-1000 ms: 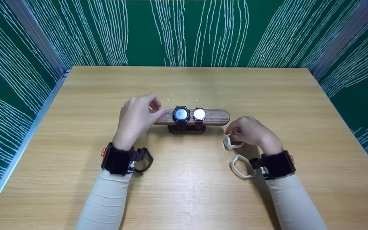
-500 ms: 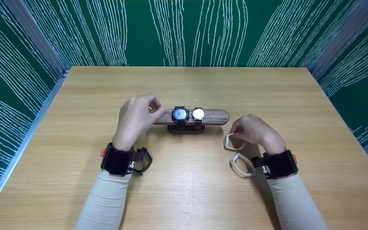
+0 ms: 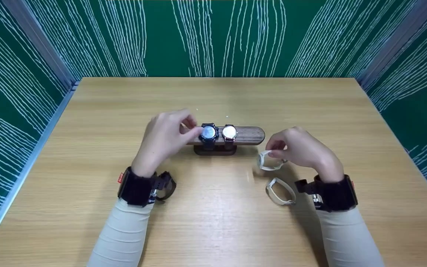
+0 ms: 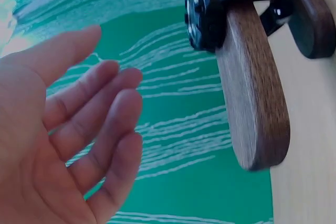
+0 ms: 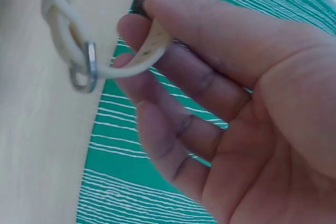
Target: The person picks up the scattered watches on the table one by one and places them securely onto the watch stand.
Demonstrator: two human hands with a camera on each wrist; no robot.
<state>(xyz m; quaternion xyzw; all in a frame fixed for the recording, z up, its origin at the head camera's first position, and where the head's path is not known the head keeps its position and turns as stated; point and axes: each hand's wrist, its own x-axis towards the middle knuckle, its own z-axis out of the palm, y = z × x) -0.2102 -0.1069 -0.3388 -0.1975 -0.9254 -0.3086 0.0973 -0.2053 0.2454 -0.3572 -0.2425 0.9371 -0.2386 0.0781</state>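
In the head view my right hand pinches a white watch by its strap between thumb and fingertips, close over the table. The right wrist view shows the pale strap with a metal buckle. My left hand, fingers loosely bent and holding nothing, is beside the left end of a dark wooden watch stand. A gap separates that hand from the stand in the left wrist view. On the stand's bar sit a black watch and a second watch with a bright round face.
Another white watch lies on the wooden table, nearer the body than the held one. A dark strap loop shows beside the left wrist. Green panels with white streaks enclose the table's back and sides.
My right hand has moved slightly away from the body, raising the white watch off its spot near the other white watch. My left hand has shifted a little right, toward the black watch.
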